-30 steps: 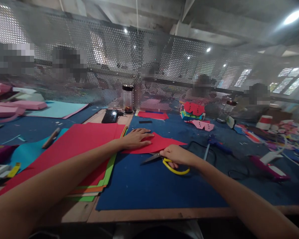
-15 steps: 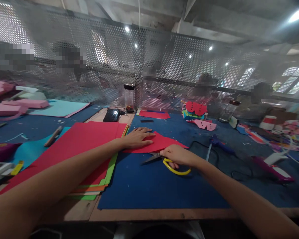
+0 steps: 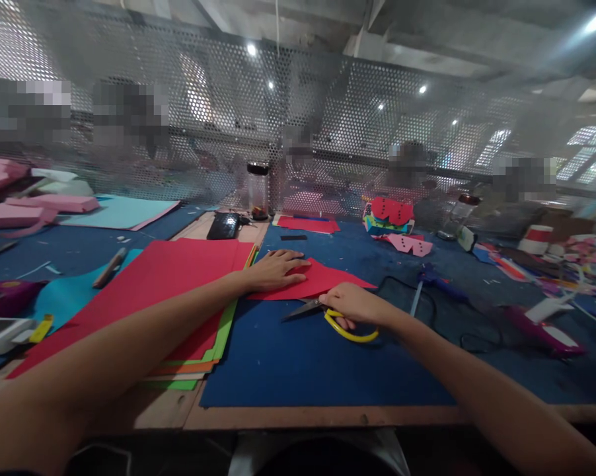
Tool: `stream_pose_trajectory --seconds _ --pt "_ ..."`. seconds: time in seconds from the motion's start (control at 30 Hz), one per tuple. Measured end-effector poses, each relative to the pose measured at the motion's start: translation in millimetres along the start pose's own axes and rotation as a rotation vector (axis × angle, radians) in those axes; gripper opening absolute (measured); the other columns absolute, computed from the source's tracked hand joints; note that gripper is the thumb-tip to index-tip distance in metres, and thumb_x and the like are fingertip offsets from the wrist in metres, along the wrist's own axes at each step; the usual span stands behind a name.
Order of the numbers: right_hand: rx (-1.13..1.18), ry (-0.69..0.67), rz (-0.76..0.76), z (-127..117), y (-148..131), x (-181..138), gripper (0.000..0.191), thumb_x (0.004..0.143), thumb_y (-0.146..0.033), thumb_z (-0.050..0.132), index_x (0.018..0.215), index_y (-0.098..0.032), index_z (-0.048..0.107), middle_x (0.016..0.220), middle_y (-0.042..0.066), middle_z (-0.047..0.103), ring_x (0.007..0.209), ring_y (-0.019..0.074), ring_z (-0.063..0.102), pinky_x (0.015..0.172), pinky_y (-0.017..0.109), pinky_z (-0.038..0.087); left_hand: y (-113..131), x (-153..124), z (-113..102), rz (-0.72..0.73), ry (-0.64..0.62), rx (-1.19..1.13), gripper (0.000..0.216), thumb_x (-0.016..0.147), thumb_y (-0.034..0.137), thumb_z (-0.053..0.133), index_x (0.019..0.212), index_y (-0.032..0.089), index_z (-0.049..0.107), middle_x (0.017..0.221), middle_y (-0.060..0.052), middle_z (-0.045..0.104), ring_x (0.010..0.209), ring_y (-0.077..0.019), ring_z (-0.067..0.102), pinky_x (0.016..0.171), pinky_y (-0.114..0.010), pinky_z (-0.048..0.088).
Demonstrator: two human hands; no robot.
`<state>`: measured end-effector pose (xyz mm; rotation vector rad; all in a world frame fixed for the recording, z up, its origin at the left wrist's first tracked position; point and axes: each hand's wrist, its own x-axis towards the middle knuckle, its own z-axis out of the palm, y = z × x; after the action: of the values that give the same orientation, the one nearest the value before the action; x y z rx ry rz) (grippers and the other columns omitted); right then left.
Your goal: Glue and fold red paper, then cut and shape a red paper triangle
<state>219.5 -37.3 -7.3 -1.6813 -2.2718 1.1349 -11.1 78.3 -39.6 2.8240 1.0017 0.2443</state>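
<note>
Movement since 0.5 s earlier: slight; the whole scene sat a little higher in view, while both hands kept their places.

1. Left hand (image 3: 275,270): palm down, fingers loosely spread, resting on item 3.
2. Right hand (image 3: 352,303): fingers curled around steel scissors with yellow loop handles (image 3: 335,328); the dark blade pointed left, near the paper's near edge, contact not discernible.
3. Pointed piece of bright red paper (image 3: 322,277): lay under the left hand, its tip reaching past the right hand's far side.
4. Layered stack of red, green and orange sheets (image 3: 193,258): left of the left hand, partly beneath that forearm.
5. Blue glue gun (image 3: 441,284): right of the right hand.
6. Flat black strip (image 3: 293,237): beyond the left hand.
</note>
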Motion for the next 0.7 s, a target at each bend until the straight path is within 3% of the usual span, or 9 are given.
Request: stream_pose_trajectory --seconds 0.7 --pt "-0.02 -0.003 -0.006 4.7 -7.0 6.4 0.055 0.101 -0.036 0.037 0.052 -0.018 0.051 0.046 0.0 0.059 0.039 0.0085 0.051 0.05 0.021 0.04 0.7 -1.1 0.9 0.008 0.01 0.003 0.06 0.099 0.069 0.031 0.15 0.04 0.042 0.162 -0.003 0.036 0.144 -0.0325 0.034 0.115 -0.055 0.026"
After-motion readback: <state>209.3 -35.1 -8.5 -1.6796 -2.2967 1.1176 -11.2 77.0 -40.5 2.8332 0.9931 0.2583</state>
